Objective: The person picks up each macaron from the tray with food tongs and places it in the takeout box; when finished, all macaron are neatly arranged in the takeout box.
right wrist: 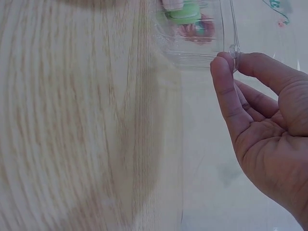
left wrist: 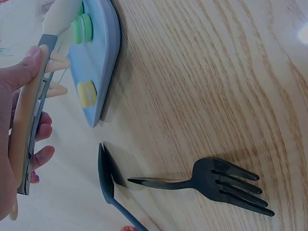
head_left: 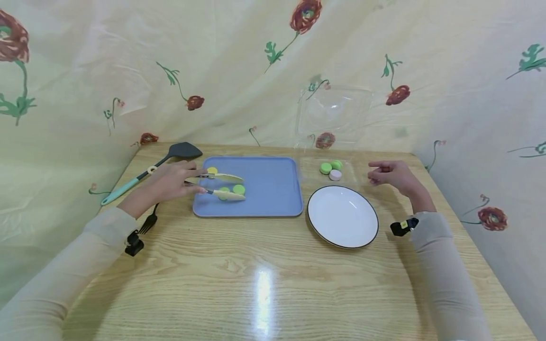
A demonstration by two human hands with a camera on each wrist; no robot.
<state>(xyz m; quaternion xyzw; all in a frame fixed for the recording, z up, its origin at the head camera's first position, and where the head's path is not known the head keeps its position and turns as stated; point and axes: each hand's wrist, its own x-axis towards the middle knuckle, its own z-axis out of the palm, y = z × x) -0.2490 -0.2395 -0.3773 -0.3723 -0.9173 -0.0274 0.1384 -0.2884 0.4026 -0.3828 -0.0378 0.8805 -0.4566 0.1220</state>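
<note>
Head: 1 pair of tongs (head_left: 227, 178), 6 macarons (head_left: 326, 168)

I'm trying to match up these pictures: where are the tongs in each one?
Head: left of centre, the tongs are held in the left hand, tips over the blue tray.
Left wrist: along the left side, the tongs slant up toward the top, left of the tray.
Right wrist: not in it.
Shared landmark: the wood-grain tabletop, visible in all three.

Macarons (head_left: 326, 168) apparently in box (head_left: 308, 171); behind plate (head_left: 342, 216)
</note>
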